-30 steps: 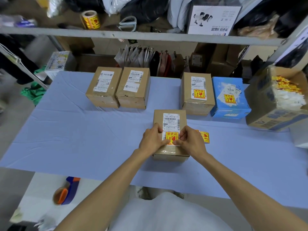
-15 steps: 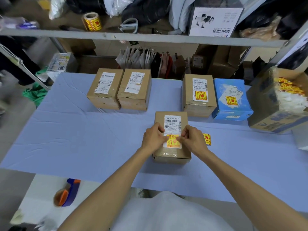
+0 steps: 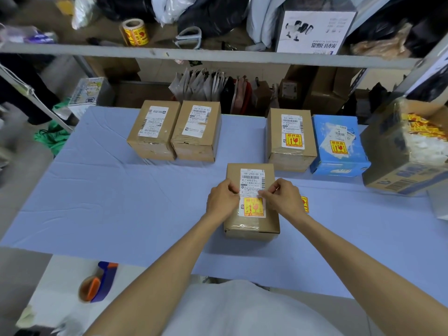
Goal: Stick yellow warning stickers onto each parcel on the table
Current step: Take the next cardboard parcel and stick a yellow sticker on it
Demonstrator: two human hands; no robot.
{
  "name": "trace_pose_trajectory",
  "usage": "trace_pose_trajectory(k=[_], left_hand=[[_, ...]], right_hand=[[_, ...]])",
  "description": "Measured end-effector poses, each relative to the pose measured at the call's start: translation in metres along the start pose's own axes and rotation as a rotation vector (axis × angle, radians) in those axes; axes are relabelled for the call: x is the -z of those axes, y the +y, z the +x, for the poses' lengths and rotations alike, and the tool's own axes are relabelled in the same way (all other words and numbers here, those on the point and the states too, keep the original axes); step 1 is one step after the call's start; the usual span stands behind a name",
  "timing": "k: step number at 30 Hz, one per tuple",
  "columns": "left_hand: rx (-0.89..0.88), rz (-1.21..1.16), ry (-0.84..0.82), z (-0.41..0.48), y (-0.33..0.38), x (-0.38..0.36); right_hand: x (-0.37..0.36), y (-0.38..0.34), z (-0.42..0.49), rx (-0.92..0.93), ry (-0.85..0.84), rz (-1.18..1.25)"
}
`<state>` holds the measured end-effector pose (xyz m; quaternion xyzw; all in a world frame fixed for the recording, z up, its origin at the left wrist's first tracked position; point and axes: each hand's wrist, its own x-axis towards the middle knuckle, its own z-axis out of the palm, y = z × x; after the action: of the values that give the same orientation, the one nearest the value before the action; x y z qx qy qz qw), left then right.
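Observation:
A brown parcel (image 3: 252,226) lies in the middle of the blue table (image 3: 121,202) with a white shipping label on top. A yellow warning sticker (image 3: 253,206) lies on the lower part of that label. My left hand (image 3: 221,201) pinches the sticker's upper left corner, and my right hand (image 3: 282,197) pinches its upper right corner. Two brown parcels (image 3: 154,130) (image 3: 197,130) at the back left carry only white labels. A brown parcel (image 3: 292,139) and a blue parcel (image 3: 339,146) at the back right each bear a yellow sticker.
A loose yellow sticker (image 3: 305,204) lies on the table just right of my right hand. An open carton (image 3: 397,154) holding several stickers stands at the right edge. A sticker roll (image 3: 134,32) and scissors (image 3: 189,37) sit on the shelf. A tape dispenser (image 3: 99,282) lies near left.
Both hands have slid from the sticker's sides up to its top corners, so more of the sticker shows below the fingers. The parcel has stayed in place.

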<state>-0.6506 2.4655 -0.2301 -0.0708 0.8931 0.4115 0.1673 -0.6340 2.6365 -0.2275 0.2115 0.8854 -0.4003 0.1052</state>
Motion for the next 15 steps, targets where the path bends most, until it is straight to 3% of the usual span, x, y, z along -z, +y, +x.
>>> trace_pose_trajectory(k=[5, 10, 15], left_hand=[[-0.01, -0.007, -0.026, -0.002, 0.005, 0.003], [0.004, -0.195, -0.274, 0.005, 0.016, 0.016], [-0.044, -0.514, -0.158, 0.009, 0.028, 0.021]], right_hand=[[-0.005, -0.006, -0.005, 0.039, -0.016, -0.148], [-0.002, -0.003, 0.002, 0.037, -0.018, -0.065], [0.011, -0.023, -0.003, 0.176, 0.013, 0.174]])
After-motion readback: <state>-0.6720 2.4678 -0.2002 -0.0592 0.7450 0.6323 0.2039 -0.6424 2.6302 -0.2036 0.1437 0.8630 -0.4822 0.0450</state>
